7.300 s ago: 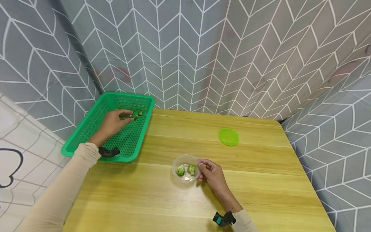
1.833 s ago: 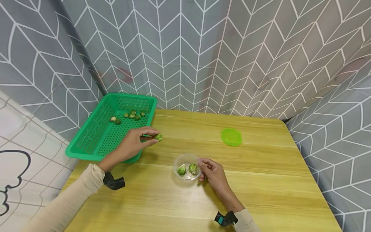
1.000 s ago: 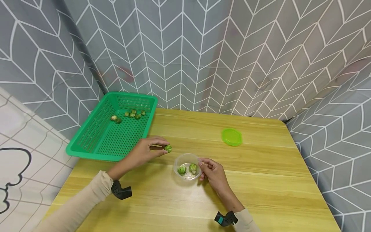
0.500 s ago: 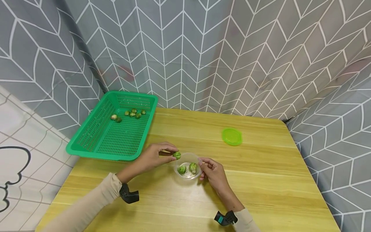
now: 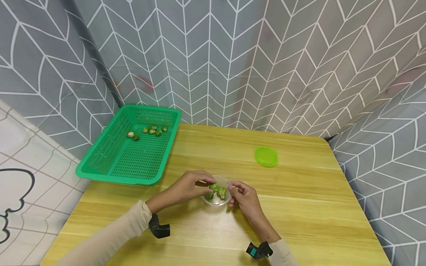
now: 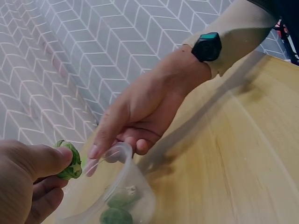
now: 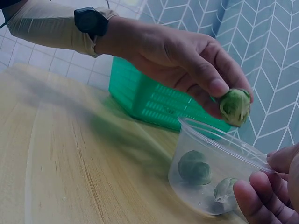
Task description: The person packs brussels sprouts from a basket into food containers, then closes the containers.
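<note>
My left hand [image 5: 193,187] pinches a Brussels sprout [image 7: 235,107] between thumb and fingers. In the right wrist view this sprout hangs just above the rim of a clear round plastic container [image 7: 210,147]. Two more Brussels sprouts lie on the container's floor, a darker green one [image 7: 194,167] and a paler one [image 7: 227,193]. On the container's right side, my right hand [image 5: 245,199] grips the rim between thumb and fingers. The container stands on the wooden table. From the head, the held sprout overlaps the one at the container's left.
At the back left stands a green perforated basket [image 5: 139,159] with several Brussels sprouts [image 5: 152,131] near its far end. A bright green round lid [image 5: 266,156] lies flat on the table [image 5: 299,199] to the back right. Patterned curtains [image 5: 213,62] hang behind the table.
My left hand has picked a Brussels sprout out of the basket and carried it right and nearer, to over the container. My right hand has stayed at the container's rim.
</note>
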Motion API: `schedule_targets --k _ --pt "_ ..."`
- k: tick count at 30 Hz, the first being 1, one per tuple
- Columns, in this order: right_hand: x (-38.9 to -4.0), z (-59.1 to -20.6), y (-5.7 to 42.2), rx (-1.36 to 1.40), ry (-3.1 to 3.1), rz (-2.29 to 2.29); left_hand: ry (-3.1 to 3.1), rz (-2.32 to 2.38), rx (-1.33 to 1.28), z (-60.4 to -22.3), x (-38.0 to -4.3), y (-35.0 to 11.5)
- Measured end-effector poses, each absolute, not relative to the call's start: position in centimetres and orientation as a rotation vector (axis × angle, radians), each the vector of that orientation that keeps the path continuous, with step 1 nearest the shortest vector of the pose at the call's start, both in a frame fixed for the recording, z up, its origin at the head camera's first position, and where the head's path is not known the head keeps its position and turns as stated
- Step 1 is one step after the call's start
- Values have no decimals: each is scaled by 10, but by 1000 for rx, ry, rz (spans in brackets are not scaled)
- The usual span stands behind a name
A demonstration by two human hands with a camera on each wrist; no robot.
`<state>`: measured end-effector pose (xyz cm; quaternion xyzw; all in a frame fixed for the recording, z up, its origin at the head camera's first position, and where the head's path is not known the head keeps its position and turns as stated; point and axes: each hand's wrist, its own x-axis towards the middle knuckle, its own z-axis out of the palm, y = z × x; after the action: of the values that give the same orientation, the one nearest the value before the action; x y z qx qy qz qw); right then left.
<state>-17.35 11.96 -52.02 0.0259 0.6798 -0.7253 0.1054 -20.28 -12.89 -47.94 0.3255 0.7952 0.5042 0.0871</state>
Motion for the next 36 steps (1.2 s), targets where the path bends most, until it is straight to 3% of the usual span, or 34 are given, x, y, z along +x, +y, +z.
schedule_targets --k 26,36 --pt "-175 -521 121 66 1986 -2117 2444 938 1318 -486 -209 -100" --pt "-175 -521 121 71 1981 -2122 2440 817 1285 -479 -211 -96"
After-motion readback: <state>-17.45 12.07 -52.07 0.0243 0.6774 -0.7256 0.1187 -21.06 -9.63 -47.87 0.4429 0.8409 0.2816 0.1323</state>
